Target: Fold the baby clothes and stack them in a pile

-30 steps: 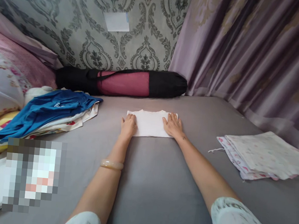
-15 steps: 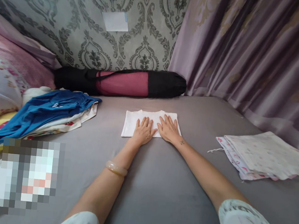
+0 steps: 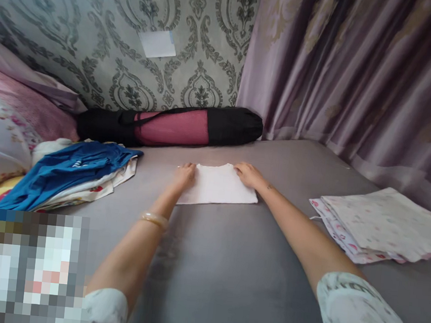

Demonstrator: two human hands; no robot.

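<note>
A folded white cloth (image 3: 220, 187) lies flat on the grey bed sheet (image 3: 221, 263), in the middle of the view. My left hand (image 3: 186, 175) is at its far left corner, fingers bent and closed on the edge. At the far right corner, my right hand (image 3: 247, 175) has its fingers curled over the cloth's edge and closed on it. The fingertips of both hands are partly hidden.
A blue garment (image 3: 81, 164) tops a clothes pile at left, near a floral pillow (image 3: 1, 125). Folded patterned cloths (image 3: 385, 223) lie at right. A black and pink rolled bag (image 3: 173, 126) lies along the wall, beside purple curtains (image 3: 304, 63).
Both hands have gone from lying flat on the white cloth to closing at its far corners. My left hand moved left and away. The view has shifted slightly.
</note>
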